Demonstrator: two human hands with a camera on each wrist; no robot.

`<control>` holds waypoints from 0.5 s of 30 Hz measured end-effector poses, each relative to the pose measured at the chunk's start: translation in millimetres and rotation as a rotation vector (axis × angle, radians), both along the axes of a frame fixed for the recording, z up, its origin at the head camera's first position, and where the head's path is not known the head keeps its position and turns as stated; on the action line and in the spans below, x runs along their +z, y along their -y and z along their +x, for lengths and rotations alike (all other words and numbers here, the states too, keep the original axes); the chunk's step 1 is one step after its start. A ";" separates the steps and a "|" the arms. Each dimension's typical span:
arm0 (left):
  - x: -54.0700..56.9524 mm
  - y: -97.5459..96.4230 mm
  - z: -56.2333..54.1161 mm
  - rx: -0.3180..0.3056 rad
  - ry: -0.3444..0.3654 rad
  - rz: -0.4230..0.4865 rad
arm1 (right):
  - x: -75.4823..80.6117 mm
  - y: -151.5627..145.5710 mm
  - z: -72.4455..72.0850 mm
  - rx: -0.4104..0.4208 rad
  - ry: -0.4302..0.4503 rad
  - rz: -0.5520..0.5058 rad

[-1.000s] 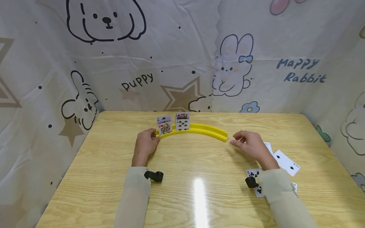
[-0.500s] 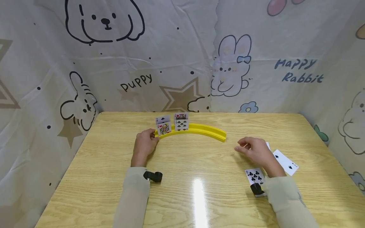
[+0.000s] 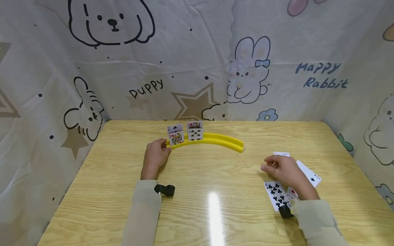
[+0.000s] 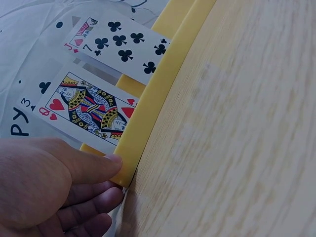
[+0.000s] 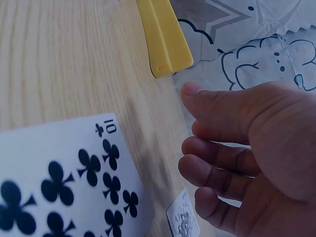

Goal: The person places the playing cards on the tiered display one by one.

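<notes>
A curved yellow card holder (image 3: 223, 140) stands toward the back of the table. My left hand (image 3: 155, 155) grips its left end, thumb on the front wall and fingers curled at the end. In its slots stand the queen of hearts (image 4: 91, 106) with a club card (image 3: 175, 128) behind it, then the seven of clubs (image 4: 123, 44) with the jack of diamonds (image 3: 194, 125) behind. My right hand (image 3: 284, 171) hovers on the right, fingers loosely bent and nothing in them. Below it lies the ten of clubs (image 3: 274, 191) face up.
Around the right hand lie a spade card (image 3: 311, 176), a diamond card (image 3: 292, 192) partly under the wrist, and another card (image 3: 281, 154) at the back. A printed cloth (image 3: 191, 68) hangs behind the wooden table (image 3: 123, 212).
My right hand has moved away from the holder's right end, rightward and toward me, over the loose cards. The left hand stays on the holder.
</notes>
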State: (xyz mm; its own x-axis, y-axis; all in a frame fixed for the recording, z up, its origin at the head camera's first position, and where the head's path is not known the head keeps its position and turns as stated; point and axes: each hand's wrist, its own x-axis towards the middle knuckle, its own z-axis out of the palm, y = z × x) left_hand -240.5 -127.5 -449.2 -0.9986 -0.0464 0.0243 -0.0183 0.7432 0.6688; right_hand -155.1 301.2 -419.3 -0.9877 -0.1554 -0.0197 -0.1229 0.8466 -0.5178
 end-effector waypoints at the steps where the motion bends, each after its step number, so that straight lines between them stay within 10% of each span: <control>1: -0.1 0.0 0.1 -0.001 0.000 0.000 | 0.1 -1.1 1.5 -0.002 0.001 0.001; 15: 2.6 -1.6 1.0 -0.007 0.004 0.007 | -3.5 -13.2 18.6 -0.004 -0.018 0.027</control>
